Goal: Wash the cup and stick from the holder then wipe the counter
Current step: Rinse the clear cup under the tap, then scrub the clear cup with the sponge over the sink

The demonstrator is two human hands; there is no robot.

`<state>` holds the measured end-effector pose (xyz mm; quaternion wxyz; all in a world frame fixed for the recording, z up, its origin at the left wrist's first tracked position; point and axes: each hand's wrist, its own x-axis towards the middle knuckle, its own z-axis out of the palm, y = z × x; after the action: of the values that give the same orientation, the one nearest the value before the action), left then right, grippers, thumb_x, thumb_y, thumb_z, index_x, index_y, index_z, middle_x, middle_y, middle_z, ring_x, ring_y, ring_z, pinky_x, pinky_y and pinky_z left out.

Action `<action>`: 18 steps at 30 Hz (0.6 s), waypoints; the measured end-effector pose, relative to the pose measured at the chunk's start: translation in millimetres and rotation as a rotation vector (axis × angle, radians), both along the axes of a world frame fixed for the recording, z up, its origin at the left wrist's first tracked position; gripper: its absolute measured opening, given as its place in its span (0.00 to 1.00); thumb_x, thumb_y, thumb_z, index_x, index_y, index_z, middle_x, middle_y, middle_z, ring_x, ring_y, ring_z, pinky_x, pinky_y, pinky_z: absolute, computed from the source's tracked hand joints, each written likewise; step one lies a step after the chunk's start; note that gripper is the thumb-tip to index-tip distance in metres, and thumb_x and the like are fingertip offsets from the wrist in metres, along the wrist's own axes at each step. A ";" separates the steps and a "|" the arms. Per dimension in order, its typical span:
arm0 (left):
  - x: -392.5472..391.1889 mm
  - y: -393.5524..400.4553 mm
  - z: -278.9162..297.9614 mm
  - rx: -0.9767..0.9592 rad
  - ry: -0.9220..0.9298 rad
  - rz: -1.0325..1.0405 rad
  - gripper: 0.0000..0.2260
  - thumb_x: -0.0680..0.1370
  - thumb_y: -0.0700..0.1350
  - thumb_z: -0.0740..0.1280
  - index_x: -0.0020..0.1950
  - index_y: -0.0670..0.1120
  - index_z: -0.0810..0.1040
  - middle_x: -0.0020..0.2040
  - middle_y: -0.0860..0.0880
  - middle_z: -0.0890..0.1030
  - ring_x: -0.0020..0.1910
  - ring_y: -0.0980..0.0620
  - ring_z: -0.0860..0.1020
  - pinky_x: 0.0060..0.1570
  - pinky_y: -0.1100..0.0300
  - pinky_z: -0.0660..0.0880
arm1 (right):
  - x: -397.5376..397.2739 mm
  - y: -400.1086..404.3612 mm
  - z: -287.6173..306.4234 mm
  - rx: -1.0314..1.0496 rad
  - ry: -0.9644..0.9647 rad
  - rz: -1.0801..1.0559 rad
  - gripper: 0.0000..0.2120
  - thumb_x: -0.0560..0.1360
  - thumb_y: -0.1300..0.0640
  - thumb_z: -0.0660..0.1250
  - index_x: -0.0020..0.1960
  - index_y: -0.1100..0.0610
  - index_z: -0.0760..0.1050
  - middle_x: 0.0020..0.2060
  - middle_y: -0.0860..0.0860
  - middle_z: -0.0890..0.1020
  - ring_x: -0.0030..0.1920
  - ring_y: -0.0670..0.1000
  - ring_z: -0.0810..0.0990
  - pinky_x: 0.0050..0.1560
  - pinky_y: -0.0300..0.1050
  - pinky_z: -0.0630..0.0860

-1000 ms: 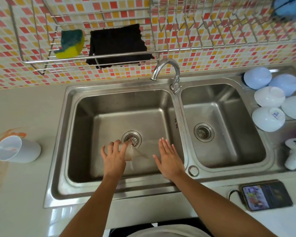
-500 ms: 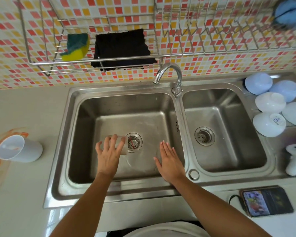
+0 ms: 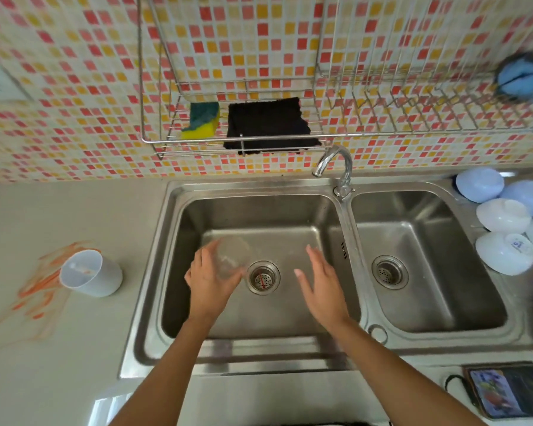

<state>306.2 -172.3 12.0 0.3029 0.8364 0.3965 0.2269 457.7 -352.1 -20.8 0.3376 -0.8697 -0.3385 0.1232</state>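
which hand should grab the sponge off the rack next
Probably the right. The right hand is open and holds nothing, while the left hand holds the clear cup over the left basin. The sponge sits in the wire rack above.

Bowls (image 3: pixel 505 253) beside sink; phone (image 3: pixel 510 389) near front.

We reach both bare forearms forward; our left hand (image 3: pixel 211 282) curls its fingers in a grip, our right hand (image 3: pixel 322 285) spreads flat, fingers straight.
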 end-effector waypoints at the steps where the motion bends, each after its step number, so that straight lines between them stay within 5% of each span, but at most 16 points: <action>1: -2.5 3.8 5.6 -0.007 -0.012 -0.004 0.35 0.67 0.57 0.76 0.69 0.54 0.65 0.65 0.53 0.70 0.65 0.52 0.69 0.65 0.40 0.63 | -0.2 14.6 19.5 0.084 -0.036 -0.010 0.30 0.79 0.40 0.55 0.77 0.51 0.56 0.76 0.50 0.62 0.75 0.50 0.60 0.74 0.49 0.61; 5: -9.4 21.8 31.1 0.012 -0.054 -0.017 0.36 0.65 0.58 0.76 0.69 0.55 0.65 0.65 0.55 0.70 0.65 0.54 0.69 0.64 0.38 0.66 | -2.3 76.8 107.3 0.415 -0.161 -0.013 0.22 0.81 0.49 0.59 0.72 0.57 0.66 0.70 0.51 0.71 0.71 0.48 0.67 0.71 0.38 0.62; 10: -11.6 46.1 63.9 0.063 -0.133 -0.022 0.37 0.66 0.59 0.74 0.70 0.54 0.63 0.65 0.53 0.71 0.65 0.54 0.69 0.65 0.46 0.64 | -7.2 145.8 194.9 0.680 -0.411 0.079 0.16 0.81 0.58 0.61 0.67 0.60 0.72 0.62 0.53 0.76 0.64 0.48 0.73 0.66 0.38 0.68; 13: -11.8 60.3 74.2 0.090 -0.131 -0.044 0.37 0.66 0.59 0.75 0.70 0.56 0.62 0.65 0.54 0.70 0.65 0.54 0.70 0.62 0.51 0.63 | 2.1 186.4 223.5 0.571 -0.396 0.103 0.16 0.81 0.55 0.60 0.67 0.59 0.73 0.62 0.54 0.76 0.61 0.51 0.75 0.62 0.45 0.73; 18: -12.5 72.8 76.3 0.088 -0.134 -0.063 0.37 0.67 0.59 0.75 0.71 0.57 0.61 0.67 0.54 0.69 0.67 0.53 0.68 0.66 0.45 0.63 | 18.5 239.8 250.9 0.075 -0.203 0.058 0.22 0.81 0.46 0.59 0.70 0.56 0.69 0.64 0.54 0.76 0.64 0.57 0.73 0.64 0.57 0.71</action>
<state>293.7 -99.5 88.3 0.2989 0.8438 0.3386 0.2900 476.1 -112.2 230.1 0.3302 -0.8543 -0.4002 0.0316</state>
